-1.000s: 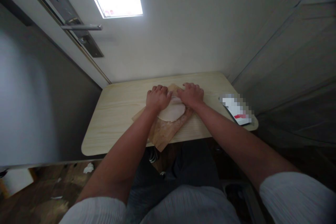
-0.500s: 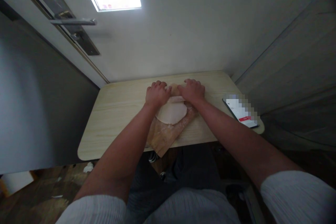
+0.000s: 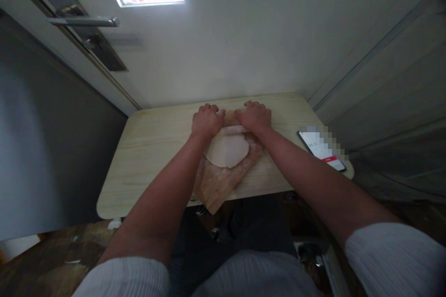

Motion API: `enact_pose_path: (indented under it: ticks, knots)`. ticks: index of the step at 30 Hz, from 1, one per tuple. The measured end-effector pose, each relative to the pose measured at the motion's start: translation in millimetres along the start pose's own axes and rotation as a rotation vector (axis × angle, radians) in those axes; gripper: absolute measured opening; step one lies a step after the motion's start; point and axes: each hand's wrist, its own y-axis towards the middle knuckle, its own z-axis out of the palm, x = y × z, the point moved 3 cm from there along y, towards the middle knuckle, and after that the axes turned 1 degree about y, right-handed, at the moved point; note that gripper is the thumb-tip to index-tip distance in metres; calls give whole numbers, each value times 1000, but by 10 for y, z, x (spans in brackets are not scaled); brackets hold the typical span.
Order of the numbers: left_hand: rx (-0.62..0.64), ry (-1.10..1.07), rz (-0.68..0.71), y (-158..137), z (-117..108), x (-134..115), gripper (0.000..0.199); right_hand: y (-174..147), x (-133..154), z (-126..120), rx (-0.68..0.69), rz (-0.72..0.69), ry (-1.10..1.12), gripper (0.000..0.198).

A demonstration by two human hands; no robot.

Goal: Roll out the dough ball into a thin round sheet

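Pale dough (image 3: 227,150) lies flat on the board (image 3: 218,188), which rests on the tabletop (image 3: 149,158); its far edge meets the pin (image 3: 234,130), so dough sits on the body side of the fingers. Pin axis: crosswise, between left hand (image 3: 208,120) and right hand (image 3: 257,117). Left wrist nearer the dough. Fingers curl over the pin's hidden ends; cannot tell whether gripping or merely pressing.

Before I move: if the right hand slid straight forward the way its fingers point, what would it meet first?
Probably the door, behind the far edge of the table; no object shows between door and right hand, though this single view leaves the gap unclear.
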Motion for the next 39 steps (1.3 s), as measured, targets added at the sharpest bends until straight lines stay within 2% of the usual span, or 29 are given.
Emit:
enact_pose_path:
  ticks: [20,29,39]
  knots:
    - [-27,27,-14,-212,-32,-67,48,-184,-30,-20,30,14,7,59]
    - [-112,61,-28,-473,-23,-127,47,-458,-70,-38,-33,8,6,53]
    - [-140,81,-37,-851,-27,-227,49,-867,-100,-135,-101,-43,-21,46]
